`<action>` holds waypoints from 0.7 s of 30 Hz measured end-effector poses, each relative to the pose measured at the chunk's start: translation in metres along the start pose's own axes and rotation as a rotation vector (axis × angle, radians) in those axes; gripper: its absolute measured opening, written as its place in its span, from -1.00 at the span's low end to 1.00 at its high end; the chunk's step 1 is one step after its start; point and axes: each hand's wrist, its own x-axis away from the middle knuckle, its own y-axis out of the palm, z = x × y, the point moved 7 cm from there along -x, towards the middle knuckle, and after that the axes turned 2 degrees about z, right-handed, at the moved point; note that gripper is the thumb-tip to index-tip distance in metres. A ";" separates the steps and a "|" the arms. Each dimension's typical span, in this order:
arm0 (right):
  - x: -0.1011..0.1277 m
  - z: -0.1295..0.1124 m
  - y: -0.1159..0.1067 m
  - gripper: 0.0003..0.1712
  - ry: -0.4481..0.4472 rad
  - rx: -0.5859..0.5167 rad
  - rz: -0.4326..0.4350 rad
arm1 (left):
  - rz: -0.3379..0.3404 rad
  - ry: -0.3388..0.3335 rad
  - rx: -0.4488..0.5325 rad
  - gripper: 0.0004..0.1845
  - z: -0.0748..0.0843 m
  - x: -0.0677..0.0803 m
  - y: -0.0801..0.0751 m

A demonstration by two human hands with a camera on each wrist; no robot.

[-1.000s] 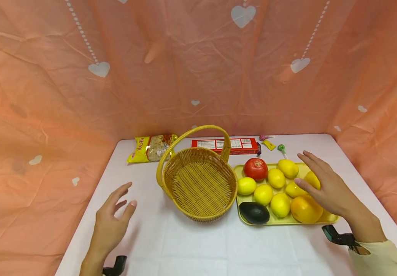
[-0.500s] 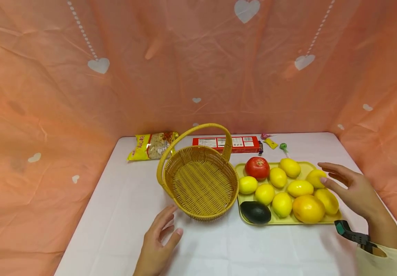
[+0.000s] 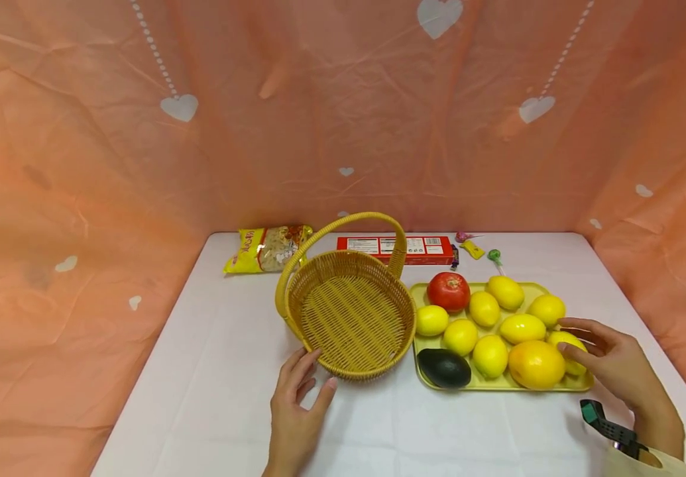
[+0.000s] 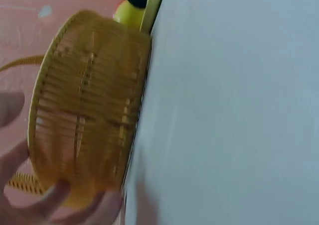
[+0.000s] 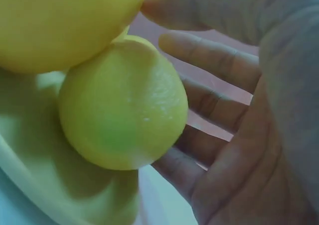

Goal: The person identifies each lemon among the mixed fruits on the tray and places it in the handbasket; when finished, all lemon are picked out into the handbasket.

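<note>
A round woven basket (image 3: 351, 324) with an arched handle stands mid-table with nothing inside. My left hand (image 3: 296, 411) is at its near left rim, fingers loosely bent and fingertips overlapping the rim; in the left wrist view the fingers (image 4: 47, 202) lie by the woven wall, and firm contact is unclear. At the right end of a yellow tray (image 3: 504, 382), my right hand (image 3: 626, 368) is around a lemon (image 5: 122, 105), fingers spread behind it and thumb above. No grip on it shows. A larger orange-yellow fruit (image 3: 536, 364) sits beside that lemon.
The tray also bears several lemons (image 3: 490, 356), a red pomegranate (image 3: 449, 292) and a dark avocado-shaped fruit (image 3: 444, 368). Behind are a yellow snack bag (image 3: 268, 250), a red box (image 3: 426, 255), a green lollipop (image 3: 494, 255) and small candies (image 3: 472, 249). A pink curtain (image 3: 343, 132) surrounds the table.
My left hand has moved right and forward from the table's left side to the basket rim. The right hand has shifted right and down from over the tray to its corner lemon.
</note>
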 end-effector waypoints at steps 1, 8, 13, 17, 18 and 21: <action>0.001 0.002 0.001 -0.37 0.010 0.004 -0.002 | 0.022 -0.010 -0.002 -0.48 -0.001 0.000 0.001; 0.008 0.016 -0.002 -0.25 0.045 0.024 -0.010 | 0.170 -0.007 0.007 -0.48 -0.004 -0.002 0.002; 0.007 0.020 -0.005 -0.12 0.121 0.106 -0.074 | 0.223 0.021 0.008 -0.50 -0.002 -0.003 0.000; 0.006 0.017 -0.006 -0.08 0.149 0.183 -0.126 | 0.244 0.029 -0.004 -0.50 -0.001 -0.004 -0.001; 0.006 0.016 -0.005 -0.08 0.151 0.195 -0.132 | 0.247 0.032 -0.008 -0.50 0.000 -0.004 -0.001; 0.007 0.012 -0.004 -0.10 0.127 0.214 -0.144 | 0.250 0.039 -0.016 -0.49 0.001 -0.004 -0.001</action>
